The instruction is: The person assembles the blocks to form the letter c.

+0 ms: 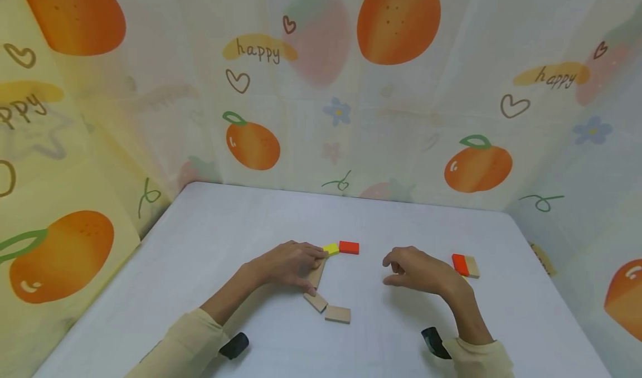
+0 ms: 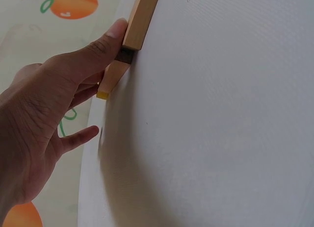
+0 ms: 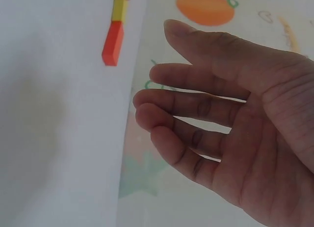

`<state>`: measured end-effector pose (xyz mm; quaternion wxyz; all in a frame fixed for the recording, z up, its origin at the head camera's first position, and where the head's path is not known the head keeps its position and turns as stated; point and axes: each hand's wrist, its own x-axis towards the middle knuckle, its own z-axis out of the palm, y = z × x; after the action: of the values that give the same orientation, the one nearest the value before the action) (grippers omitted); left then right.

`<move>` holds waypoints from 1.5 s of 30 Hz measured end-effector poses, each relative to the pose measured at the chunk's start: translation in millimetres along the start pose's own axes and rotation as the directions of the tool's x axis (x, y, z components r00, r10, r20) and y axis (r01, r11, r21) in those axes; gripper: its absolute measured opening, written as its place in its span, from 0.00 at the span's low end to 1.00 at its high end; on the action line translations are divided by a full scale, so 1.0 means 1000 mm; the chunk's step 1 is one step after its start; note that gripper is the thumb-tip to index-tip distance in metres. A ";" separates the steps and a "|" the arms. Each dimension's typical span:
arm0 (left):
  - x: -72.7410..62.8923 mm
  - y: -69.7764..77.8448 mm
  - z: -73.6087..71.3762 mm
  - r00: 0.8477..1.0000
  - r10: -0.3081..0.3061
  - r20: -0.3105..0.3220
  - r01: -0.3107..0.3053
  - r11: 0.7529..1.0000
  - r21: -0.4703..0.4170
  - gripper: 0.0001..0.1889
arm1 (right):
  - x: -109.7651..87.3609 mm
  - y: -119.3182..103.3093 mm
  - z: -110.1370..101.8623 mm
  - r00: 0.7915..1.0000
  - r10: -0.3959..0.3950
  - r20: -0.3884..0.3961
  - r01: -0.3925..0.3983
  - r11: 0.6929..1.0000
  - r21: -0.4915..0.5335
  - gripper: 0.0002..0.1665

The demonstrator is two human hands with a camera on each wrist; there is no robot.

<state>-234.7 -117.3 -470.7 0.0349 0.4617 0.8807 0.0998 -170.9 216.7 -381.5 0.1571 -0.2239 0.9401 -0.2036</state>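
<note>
My left hand [image 1: 291,263] reaches over a bent row of small blocks. Its index fingertip is at a yellow block [image 1: 331,249], and its thumb tip is by a plain wooden block [image 1: 316,302]. Under the fingers, another wooden block [image 1: 317,275] is partly hidden. In the left wrist view the thumb lies along a wooden block [image 2: 142,21], with the little finger stretched away. A red block [image 1: 349,247] continues the row past the yellow one; a wooden block [image 1: 338,314] forms its near end. My right hand [image 1: 418,269] hovers to the right, holding nothing, fingers loosely bent.
Beyond my right wrist lie a red block [image 1: 460,265] and a wooden block [image 1: 472,266] side by side, with a bit of yellow showing below. The white table [image 1: 241,211] is backed by a fruit-patterned cloth [image 1: 311,105].
</note>
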 end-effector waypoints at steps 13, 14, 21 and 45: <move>0.000 -0.001 0.002 1.000 0.004 -0.012 -0.004 1.000 -0.007 0.36 | -0.006 0.020 -0.019 0.998 -0.034 -0.061 0.033 0.999 -0.020 0.23; 0.000 -0.001 0.002 1.000 0.002 -0.010 -0.002 1.000 -0.007 0.36 | -0.006 0.021 -0.020 0.998 -0.033 -0.061 0.032 0.999 -0.017 0.23; 0.000 -0.001 0.002 1.000 -0.018 0.000 0.018 1.000 -0.010 0.36 | -0.007 0.028 -0.028 0.998 -0.001 -0.059 0.000 1.000 -0.003 0.24; 0.001 0.000 0.002 1.000 -0.025 0.010 0.025 1.000 -0.001 0.36 | -0.013 0.056 -0.046 0.991 0.118 -0.057 -0.121 0.992 -0.048 0.27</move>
<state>-234.9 -116.7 -473.2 0.0409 0.4512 0.8862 0.0973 -197.8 282.9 -364.7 0.1376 -0.1655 0.9606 -0.1757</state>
